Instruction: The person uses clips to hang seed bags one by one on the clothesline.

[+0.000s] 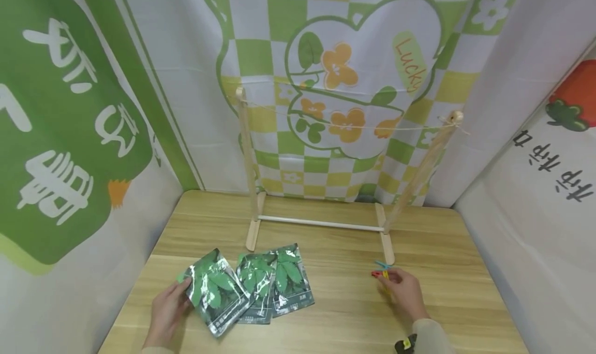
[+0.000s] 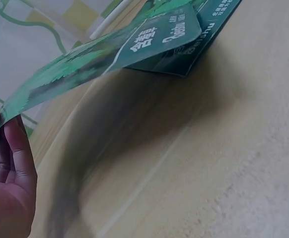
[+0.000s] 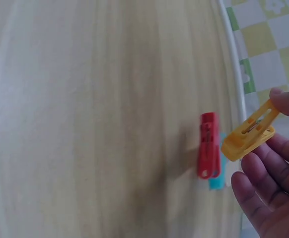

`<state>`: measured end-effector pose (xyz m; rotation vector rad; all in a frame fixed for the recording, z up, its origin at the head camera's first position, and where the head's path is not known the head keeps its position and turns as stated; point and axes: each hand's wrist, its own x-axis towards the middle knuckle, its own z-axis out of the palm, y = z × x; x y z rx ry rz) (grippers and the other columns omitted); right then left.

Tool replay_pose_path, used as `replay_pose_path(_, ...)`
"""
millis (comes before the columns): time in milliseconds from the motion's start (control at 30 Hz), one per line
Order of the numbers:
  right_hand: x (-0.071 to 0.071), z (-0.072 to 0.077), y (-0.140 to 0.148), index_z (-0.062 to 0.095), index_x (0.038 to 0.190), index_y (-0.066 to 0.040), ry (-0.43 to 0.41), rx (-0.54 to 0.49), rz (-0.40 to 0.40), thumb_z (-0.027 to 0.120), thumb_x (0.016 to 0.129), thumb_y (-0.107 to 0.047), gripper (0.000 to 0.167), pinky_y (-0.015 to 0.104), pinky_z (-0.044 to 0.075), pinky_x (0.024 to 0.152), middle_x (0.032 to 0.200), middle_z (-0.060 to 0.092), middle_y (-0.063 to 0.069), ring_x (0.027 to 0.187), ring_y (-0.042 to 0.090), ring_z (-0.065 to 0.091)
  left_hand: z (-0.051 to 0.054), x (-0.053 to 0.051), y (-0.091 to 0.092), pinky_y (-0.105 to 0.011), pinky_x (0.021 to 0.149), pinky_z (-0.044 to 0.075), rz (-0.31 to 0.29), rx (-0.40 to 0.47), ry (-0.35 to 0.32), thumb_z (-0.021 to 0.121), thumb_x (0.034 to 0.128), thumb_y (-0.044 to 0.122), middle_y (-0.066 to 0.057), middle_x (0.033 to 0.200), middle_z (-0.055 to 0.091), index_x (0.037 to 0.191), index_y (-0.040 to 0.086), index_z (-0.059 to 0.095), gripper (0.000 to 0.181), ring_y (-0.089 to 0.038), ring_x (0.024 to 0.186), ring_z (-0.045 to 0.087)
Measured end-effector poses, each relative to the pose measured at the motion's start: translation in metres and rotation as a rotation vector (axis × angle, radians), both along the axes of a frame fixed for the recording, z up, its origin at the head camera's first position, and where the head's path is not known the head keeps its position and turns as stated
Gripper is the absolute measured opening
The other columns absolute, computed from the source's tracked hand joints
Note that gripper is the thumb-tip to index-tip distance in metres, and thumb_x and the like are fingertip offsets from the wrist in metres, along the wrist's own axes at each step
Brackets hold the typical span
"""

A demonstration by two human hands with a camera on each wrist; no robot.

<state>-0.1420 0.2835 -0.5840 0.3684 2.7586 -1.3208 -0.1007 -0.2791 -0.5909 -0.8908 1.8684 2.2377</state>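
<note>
Left hand (image 1: pixel 169 310): thumb and fingers pinch the left edge of one packet (image 1: pixel 216 292). That edge is raised off the table (image 1: pixel 340 297); the packet's far side overlaps the middle packet (image 1: pixel 256 284). Right hand (image 1: pixel 406 292): thumb and fingers pinch the yellow clip (image 3: pixel 253 131) at its handle end, near the red clip (image 3: pixel 209 146) and blue clip (image 3: pixel 216 183). Assessment: packet probably light, bendable and, being glossy, slippery; an edge grip suits. Yellow clip probably light, stiff and sprung; best taken by both handles.
</note>
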Motion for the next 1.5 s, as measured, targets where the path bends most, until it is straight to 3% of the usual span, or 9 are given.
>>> replay_pose_path(167, -0.003, 0.012, -0.003, 0.065, 0.116, 0.004, 0.033, -0.022, -0.006, 0.074, 0.086, -0.021, 0.04, 0.018, 0.051, 0.071, 0.102, 0.07, 0.016, 0.089, 0.017, 0.063, 0.004, -0.006, 0.004, -0.015, 0.085, 0.053, -0.017, -0.072, -0.003, 0.065, 0.0921, 0.041, 0.027, 0.084, 0.063, 0.125, 0.011, 0.052, 0.046, 0.007, 0.087, 0.062)
replay_pose_path(267, -0.004, 0.02, -0.005, 0.064, 0.118, 0.003, 0.035, -0.043, -0.014, 0.073, 0.087, -0.021, 0.04, 0.017, 0.05, 0.072, 0.106, 0.069, 0.017, 0.092, 0.018, 0.063, 0.006, -0.008, 0.004, -0.014, 0.085, 0.053, -0.012, -0.082, 0.002, 0.064, 0.093, 0.041, 0.027, 0.084, 0.063, 0.126, 0.011, 0.052, 0.046, 0.007, 0.087, 0.062)
replay_pose_path(500, -0.007, 0.032, -0.009, 0.065, 0.118, -0.001, 0.039, -0.062, -0.023, 0.072, 0.089, -0.029, 0.041, 0.019, 0.05, 0.074, 0.108, 0.069, 0.013, 0.092, 0.014, 0.061, 0.013, -0.013, 0.006, -0.011, 0.086, 0.051, -0.032, -0.11, 0.007, 0.061, 0.0928, 0.046, 0.03, 0.088, 0.059, 0.143, 0.001, 0.039, 0.071, 0.012, 0.088, 0.06)
replay_pose_path(633, -0.009, 0.036, -0.01, 0.066, 0.117, -0.003, 0.061, -0.065, -0.023, 0.071, 0.09, -0.031, 0.04, 0.019, 0.05, 0.074, 0.108, 0.069, 0.012, 0.091, 0.011, 0.06, 0.018, -0.016, 0.009, -0.01, 0.087, 0.05, -0.029, -0.113, 0.0, 0.06, 0.093, 0.048, 0.028, 0.093, 0.057, 0.144, 0.001, 0.038, 0.072, 0.014, 0.089, 0.058)
replay_pose_path(733, -0.01, 0.039, -0.011, 0.066, 0.118, -0.003, 0.078, -0.055, -0.026, 0.071, 0.09, -0.032, 0.041, 0.018, 0.05, 0.073, 0.109, 0.069, 0.014, 0.091, 0.01, 0.06, 0.021, -0.018, 0.012, -0.01, 0.087, 0.05, -0.008, -0.101, 0.021, 0.061, 0.0935, 0.046, 0.027, 0.096, 0.059, 0.137, 0.008, 0.048, 0.059, 0.013, 0.091, 0.059)
replay_pose_path(933, -0.013, 0.047, -0.014, 0.065, 0.121, -0.003, 0.097, -0.061, -0.021, 0.069, 0.091, -0.031, 0.042, 0.015, 0.05, 0.075, 0.11, 0.07, 0.014, 0.088, 0.004, 0.061, 0.029, -0.021, 0.014, -0.015, 0.085, 0.052, 0.031, -0.014, 0.103, 0.062, 0.096, 0.033, 0.022, 0.094, 0.064, 0.098, 0.025, 0.066, 0.01, 0.004, 0.093, 0.061)
replay_pose_path(1233, -0.017, 0.062, -0.021, 0.065, 0.121, -0.003, 0.143, -0.086, -0.012, 0.07, 0.091, -0.031, 0.042, 0.015, 0.049, 0.078, 0.114, 0.069, 0.015, 0.085, -0.006, 0.057, 0.038, -0.031, 0.017, -0.017, 0.081, 0.052, 0.048, -0.014, 0.119, 0.06, 0.097, 0.03, 0.017, 0.091, 0.063, 0.09, 0.024, 0.068, 0.011, 0.001, 0.088, 0.06)
replay_pose_path(1500, -0.018, 0.075, -0.022, 0.067, 0.117, -0.001, 0.191, -0.155, -0.032, 0.074, 0.088, -0.025, 0.038, 0.014, 0.051, 0.071, 0.105, 0.07, 0.013, 0.079, -0.007, 0.059, 0.044, -0.037, 0.029, -0.018, 0.082, 0.052, 0.03, -0.079, 0.136, 0.062, 0.0957, 0.034, 0.015, 0.095, 0.062, 0.105, 0.014, 0.065, 0.022, 0.0, 0.089, 0.06)
